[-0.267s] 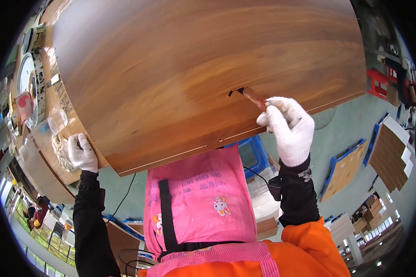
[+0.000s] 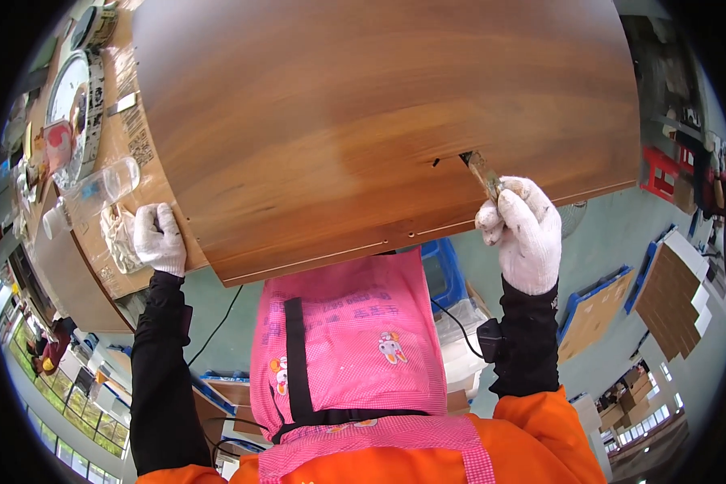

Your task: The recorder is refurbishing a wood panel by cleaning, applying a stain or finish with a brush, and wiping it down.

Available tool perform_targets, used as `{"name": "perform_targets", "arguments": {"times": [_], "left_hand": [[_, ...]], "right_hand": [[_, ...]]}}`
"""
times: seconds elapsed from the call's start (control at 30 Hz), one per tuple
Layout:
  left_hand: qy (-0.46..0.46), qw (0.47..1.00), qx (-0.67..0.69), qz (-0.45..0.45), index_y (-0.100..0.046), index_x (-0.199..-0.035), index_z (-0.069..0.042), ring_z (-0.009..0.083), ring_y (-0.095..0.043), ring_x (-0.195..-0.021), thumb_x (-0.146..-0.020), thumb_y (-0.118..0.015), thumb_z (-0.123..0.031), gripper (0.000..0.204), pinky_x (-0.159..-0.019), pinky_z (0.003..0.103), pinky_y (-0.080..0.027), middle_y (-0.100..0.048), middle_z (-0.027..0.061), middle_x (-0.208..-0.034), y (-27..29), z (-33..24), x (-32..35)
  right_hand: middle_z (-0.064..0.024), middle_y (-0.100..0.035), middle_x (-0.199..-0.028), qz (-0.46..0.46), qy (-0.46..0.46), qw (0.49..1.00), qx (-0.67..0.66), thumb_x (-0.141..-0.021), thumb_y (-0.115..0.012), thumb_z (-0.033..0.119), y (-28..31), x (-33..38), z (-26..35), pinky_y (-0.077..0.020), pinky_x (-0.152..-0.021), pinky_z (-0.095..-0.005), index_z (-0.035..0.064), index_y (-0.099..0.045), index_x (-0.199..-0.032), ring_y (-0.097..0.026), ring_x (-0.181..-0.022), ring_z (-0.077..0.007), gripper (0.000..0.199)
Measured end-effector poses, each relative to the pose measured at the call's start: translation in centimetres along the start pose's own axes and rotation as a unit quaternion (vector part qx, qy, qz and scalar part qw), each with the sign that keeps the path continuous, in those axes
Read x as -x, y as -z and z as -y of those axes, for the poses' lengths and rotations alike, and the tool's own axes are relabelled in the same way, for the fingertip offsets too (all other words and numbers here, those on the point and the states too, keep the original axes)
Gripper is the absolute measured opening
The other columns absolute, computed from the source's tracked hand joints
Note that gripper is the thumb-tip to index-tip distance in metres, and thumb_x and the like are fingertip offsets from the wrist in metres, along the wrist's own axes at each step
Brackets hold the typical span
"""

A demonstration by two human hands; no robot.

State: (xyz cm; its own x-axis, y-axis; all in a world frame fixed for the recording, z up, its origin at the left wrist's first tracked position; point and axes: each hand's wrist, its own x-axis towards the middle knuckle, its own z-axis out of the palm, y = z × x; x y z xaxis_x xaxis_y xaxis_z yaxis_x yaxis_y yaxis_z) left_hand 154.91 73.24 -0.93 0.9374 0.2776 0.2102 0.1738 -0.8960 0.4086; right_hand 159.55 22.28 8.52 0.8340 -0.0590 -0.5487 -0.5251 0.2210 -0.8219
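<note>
A large brown wood-grain panel [image 2: 339, 113] lies in front of me. Pinched between the gloved fingers of my right hand [image 2: 531, 234] is a narrow flat tool [image 2: 484, 176], stained brownish, its dark tip close to the panel surface. Just left of that tip, a small black mark [image 2: 436, 162] shows on the wood; whether it is a hole or a smear I cannot tell. My left hand [image 2: 160, 238], also in a white glove, is curled at the panel's left edge beside a crumpled cream cloth [image 2: 119, 238]. Anything inside its fingers is hidden.
On the cardboard-covered surface at the left lie a clear plastic bottle [image 2: 109, 184] and a large round tin [image 2: 74, 101]. Blue crates [image 2: 444, 274] stand under the panel's near edge. A red plastic stool [image 2: 661, 172] and stacked boards [image 2: 669, 290] are at the right.
The tool's tip has moved right, farther from the black mark, and the tool has turned in my right hand. The whole view has shifted slightly. My left hand remains by the cloth.
</note>
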Motion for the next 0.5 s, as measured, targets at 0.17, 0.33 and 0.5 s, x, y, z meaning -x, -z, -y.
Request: {"name": "perform_targets", "arguments": {"times": [0.17,0.33,0.5], "left_hand": [[-0.016,1.0,-0.014,-0.007,-0.063,-0.081,-0.006,0.0233,-0.055,-0.062,-0.093,-0.069,-0.012,0.015,-0.061,0.037,-0.046,-0.057,0.0089,-0.072,0.7,-2.3,-0.3],[-0.028,0.999,0.014,-0.019,-0.063,-0.078,-0.007,0.0316,-0.06,-0.065,-0.088,-0.072,-0.01,0.015,-0.061,0.042,-0.049,-0.06,0.0116,-0.073,1.3,-3.7,-0.3],[-0.036,0.996,0.08,-0.001,-0.064,-0.077,-0.007,0.0323,-0.06,-0.063,-0.088,-0.073,-0.011,0.014,-0.059,0.042,-0.048,-0.058,0.012,-0.07,2.5,-4.0,-0.7]], "right_hand": [[-0.0098,-0.075,-0.085,0.026,-0.03,0.998,0.047,-0.101,-0.057,0.013,-6.0,0.9,1.4,-0.0493,-0.062,-0.0221,-0.003,-0.065,-0.115,-0.062,-0.064,-0.0084,0.022],[-0.0099,-0.076,-0.093,0.094,-0.028,0.992,0.076,-0.102,-0.057,0.014,-16.5,0.0,3.5,-0.0495,-0.063,-0.0221,-0.003,-0.063,-0.119,-0.063,-0.069,-0.0071,0.024],[-0.0105,-0.077,-0.096,0.178,0.009,0.982,0.064,-0.099,-0.063,0.012,-29.7,-2.7,4.0,-0.0485,-0.064,-0.0222,-0.0049,-0.064,-0.119,-0.064,-0.073,-0.0087,0.026]]}}
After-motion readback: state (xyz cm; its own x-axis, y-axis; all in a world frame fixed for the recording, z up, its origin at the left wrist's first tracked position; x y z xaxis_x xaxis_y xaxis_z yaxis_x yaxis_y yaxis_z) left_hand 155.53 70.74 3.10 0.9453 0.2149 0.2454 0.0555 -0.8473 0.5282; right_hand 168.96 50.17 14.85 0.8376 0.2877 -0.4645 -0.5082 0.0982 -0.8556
